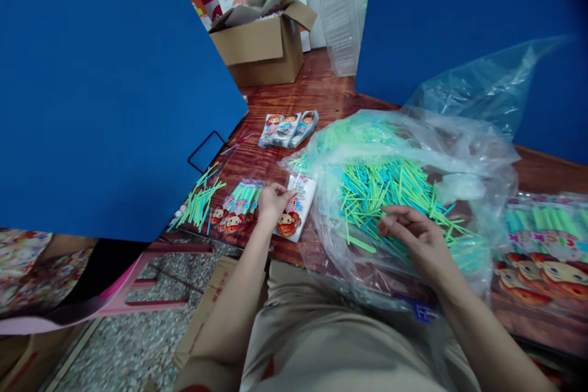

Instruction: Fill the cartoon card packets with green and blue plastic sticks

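My left hand [272, 202] is at the left edge of a white printed packet [301, 205] with a cartoon face, thumb and fingers closed on its upper part. Left of this hand lie clear packets filled with green sticks [236, 205]. My right hand [416, 236] hovers over a large open clear plastic bag [328, 208] heaped with thin green and blue sticks [386, 190]. Its thumb and forefinger are pinched together; whether anything is between them cannot be made out.
Loose sticks [199, 202] lie at the table's left corner. Behind the packet are folded printed packets [287, 128]. More filled packets [546, 251] lie at right. An open cardboard box [257, 52] and clear plastic containers [342, 24] stand at the back. A pink stool [138, 282] is below left.
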The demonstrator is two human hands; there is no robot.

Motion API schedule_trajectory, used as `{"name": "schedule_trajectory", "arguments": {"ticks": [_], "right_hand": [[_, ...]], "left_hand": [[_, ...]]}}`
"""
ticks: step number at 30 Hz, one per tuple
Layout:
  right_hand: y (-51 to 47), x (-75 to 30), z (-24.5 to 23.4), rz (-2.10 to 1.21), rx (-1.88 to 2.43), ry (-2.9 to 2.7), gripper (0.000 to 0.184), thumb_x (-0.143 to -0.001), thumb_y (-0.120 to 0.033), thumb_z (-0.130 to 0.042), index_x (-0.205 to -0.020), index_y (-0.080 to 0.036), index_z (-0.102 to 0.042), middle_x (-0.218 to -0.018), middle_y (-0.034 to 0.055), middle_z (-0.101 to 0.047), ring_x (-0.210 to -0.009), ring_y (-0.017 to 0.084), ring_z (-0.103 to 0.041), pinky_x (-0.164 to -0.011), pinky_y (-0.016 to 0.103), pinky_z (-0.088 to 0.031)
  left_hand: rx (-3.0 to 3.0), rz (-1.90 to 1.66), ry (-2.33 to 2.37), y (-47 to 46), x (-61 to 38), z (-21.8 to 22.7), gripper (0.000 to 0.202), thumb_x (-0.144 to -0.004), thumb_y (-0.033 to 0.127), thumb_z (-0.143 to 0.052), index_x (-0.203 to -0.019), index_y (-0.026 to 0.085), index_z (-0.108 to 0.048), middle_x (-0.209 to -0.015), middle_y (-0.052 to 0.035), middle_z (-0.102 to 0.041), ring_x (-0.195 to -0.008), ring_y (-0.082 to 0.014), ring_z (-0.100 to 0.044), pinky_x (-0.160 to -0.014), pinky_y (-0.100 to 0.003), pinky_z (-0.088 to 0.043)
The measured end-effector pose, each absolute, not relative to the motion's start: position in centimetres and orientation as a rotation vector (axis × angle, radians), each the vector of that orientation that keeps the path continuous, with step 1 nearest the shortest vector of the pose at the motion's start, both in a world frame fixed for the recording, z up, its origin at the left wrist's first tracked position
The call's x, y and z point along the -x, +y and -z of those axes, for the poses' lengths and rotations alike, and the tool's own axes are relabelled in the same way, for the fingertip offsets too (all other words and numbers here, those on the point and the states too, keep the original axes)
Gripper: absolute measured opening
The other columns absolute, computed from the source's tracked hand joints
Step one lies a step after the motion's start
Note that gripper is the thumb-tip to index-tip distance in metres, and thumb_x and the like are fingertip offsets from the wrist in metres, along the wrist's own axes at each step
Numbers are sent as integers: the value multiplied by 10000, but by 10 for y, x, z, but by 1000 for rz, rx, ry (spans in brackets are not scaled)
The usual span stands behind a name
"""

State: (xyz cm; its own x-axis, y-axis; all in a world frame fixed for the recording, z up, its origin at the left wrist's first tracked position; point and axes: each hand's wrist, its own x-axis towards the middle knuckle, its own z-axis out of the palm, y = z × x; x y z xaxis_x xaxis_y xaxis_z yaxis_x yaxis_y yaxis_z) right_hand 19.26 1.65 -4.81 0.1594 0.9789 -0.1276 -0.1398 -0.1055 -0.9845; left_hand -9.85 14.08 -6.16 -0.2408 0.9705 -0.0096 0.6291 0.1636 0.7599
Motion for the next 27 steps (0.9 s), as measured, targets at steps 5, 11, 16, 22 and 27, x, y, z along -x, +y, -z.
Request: {"name": "schedule_trajectory", "arguments": {"ticks": [5, 11, 16, 22, 27], "right_hand": [[17, -193, 49, -1224, 1269, -937, 272, -747, -406, -799, -932, -227, -711, -707, 8, -703, -628, 133, -661, -642, 241, -547], [17, -194, 52, -1192, 1248, -931, 248, -765, -381, -789, -943, -223, -716, -711, 7, -707, -650, 136, -669, -664, 251, -557], [13, -187, 46, -999, 1234, -870, 190, -793, -375, -767, -891, -221, -714, -679, 2, -705, -615, 128, -652, -627, 242, -545], [-4, -164, 13, -1135, 1009, -1102, 354, -834, -436, -717, -1143, -268, -670, -914, 27, -728, -747, 150, -681, -704, 279, -565], [-11, -156, 6, -903, 1207, -1311, 86, -842, -300, -721, -888, -228, -714, -790, 6, -703, -699, 125, -638, -648, 224, -506]], "left_hand": [[-1652, -864, 1939, 136, 98, 55, 239, -748, 365, -735, -626, 180, -649, -576, 12, -611, -551, -139, -528, -589, -261, -379], [-1868, -990, 1860, 118, 95, 27, 151, -809, 264, -666, -693, 169, -681, -721, -43, -685, -690, -177, -607, -694, -283, -432], [-1904, -1148, 1675, 66, 71, -23, 140, -866, 284, -624, -800, 183, -694, -759, -20, -706, -694, -164, -626, -679, -266, -451], [-1979, -983, 1308, 19, 33, -31, 132, -894, 195, -572, -809, 195, -673, -763, -9, -706, -721, -150, -644, -687, -245, -462], [-1845, -753, 1203, 10, 9, -9, 162, -888, 198, -546, -764, 190, -650, -711, -16, -688, -664, -152, -621, -638, -249, -449]]}}
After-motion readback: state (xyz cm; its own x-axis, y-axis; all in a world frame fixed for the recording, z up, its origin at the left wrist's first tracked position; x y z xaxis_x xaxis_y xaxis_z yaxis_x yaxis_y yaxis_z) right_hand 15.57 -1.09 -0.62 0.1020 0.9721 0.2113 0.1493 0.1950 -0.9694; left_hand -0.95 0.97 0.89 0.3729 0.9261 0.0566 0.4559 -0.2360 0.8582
